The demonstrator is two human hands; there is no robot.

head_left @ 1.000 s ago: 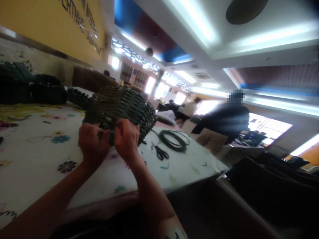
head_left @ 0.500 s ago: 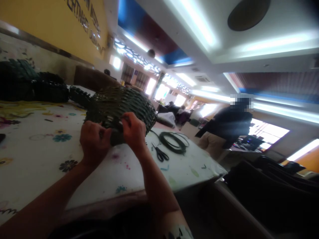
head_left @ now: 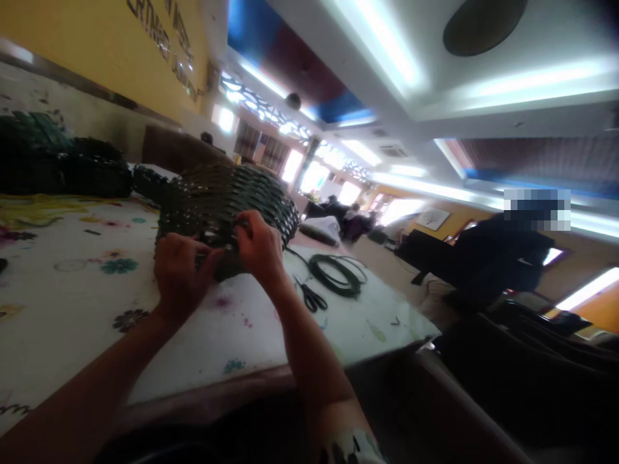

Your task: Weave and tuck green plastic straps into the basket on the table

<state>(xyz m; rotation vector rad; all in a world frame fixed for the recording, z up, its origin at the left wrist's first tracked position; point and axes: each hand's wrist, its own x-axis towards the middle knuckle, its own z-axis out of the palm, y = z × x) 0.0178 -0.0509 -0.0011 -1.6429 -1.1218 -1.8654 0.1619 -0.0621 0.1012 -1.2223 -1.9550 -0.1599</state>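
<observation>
Flower-print tablecloth in a bright hall. Dark green woven basket sits on it, straight ahead of the person; inside hidden. Left hand and right hand both have fingers clamped on its near side, exact strip unclear. Scissors near a cord coil, right. Dark woven pieces back left, contents too dark to tell.

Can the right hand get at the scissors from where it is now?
Probably yes: the scissors lie uncovered on the tabletop, just right of the right forearm. The right hand is at the basket, though, so it would have to leave that first.
</observation>
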